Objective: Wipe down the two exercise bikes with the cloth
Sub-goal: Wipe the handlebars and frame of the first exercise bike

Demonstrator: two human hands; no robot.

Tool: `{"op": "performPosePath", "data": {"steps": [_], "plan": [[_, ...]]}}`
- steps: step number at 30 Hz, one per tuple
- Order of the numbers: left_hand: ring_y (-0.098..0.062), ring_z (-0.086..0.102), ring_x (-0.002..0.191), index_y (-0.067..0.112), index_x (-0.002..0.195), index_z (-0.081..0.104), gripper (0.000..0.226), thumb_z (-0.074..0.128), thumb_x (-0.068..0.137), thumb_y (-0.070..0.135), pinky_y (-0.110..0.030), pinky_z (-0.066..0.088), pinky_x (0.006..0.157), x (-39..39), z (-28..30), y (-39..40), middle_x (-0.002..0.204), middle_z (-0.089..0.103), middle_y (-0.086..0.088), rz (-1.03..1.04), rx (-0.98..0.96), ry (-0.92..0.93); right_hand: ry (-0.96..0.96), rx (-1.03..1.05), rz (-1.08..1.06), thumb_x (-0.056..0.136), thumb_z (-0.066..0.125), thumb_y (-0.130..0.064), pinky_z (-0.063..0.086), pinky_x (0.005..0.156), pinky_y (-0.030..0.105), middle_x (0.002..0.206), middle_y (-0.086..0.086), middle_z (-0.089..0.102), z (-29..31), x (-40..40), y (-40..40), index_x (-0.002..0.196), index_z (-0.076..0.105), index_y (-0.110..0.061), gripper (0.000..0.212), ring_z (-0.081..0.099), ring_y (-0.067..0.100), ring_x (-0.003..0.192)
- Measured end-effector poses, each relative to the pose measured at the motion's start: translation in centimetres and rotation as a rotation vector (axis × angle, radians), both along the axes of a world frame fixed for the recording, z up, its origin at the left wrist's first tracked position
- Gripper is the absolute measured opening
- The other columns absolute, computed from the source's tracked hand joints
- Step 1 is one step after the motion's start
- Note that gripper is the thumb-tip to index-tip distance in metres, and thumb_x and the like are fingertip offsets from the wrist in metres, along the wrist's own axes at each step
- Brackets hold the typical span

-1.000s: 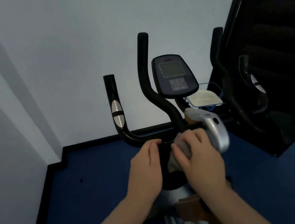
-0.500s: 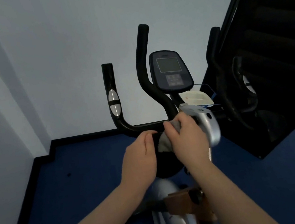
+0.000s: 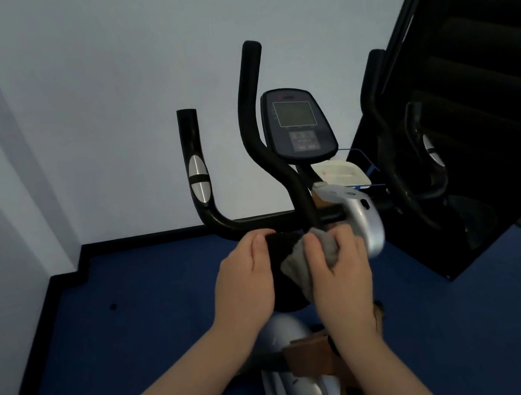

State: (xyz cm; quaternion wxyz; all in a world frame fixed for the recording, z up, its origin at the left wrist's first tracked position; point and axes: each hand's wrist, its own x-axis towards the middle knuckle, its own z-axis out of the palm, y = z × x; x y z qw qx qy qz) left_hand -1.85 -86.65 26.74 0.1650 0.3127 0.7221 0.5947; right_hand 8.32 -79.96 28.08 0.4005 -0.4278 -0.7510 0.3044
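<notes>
Pale grey-white painted wall filling the upper left, blue carpeted floor lying below, black skirting board running between, black staircase rising upper right.

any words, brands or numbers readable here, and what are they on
No text can be read.
Console: the screen looks blank and the button marks below it are too blurred to read.
White card behind the console: a faint reddish mark, too small to read.
Silver bike housing: no legible label.
Silver plate on the left handlebar: no marks that show.
</notes>
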Motion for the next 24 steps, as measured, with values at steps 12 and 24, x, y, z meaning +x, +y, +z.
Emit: {"op": "performPosePath", "data": {"steps": [12, 24], "plan": [[0.006, 0.060, 0.088, 0.033, 0.107, 0.066, 0.034, 0.033, 0.105, 0.030, -0.025, 0.052, 0.077, -0.3, 0.1, 0.0, 0.092, 0.068, 0.018, -0.021, 0.000, 0.067, 0.006, -0.025, 0.029, 0.092, 0.055, -0.045, 0.039, 0.058, 0.031, 0.072, -0.004, 0.055, 0.1, 0.1, 0.5, 0.073, 0.046, -0.024, 0.030, 0.054, 0.012, 0.067], [0.005, 0.062, 0.087, 0.035, 0.103, 0.065, 0.027, 0.043, 0.102, 0.021, -0.012, 0.049, 0.071, -1.1, -0.1, 0.3, 0.094, 0.068, 0.015, -0.146, 0.030, -0.039, -0.263, 0.044, 0.010, 0.093, 0.040, -0.051, 0.029, 0.053, 0.030, 0.072, -0.006, 0.053, 0.5, 0.0, 1.2, 0.079, 0.045, -0.025, 0.031, 0.051, 0.014, 0.065]]}}
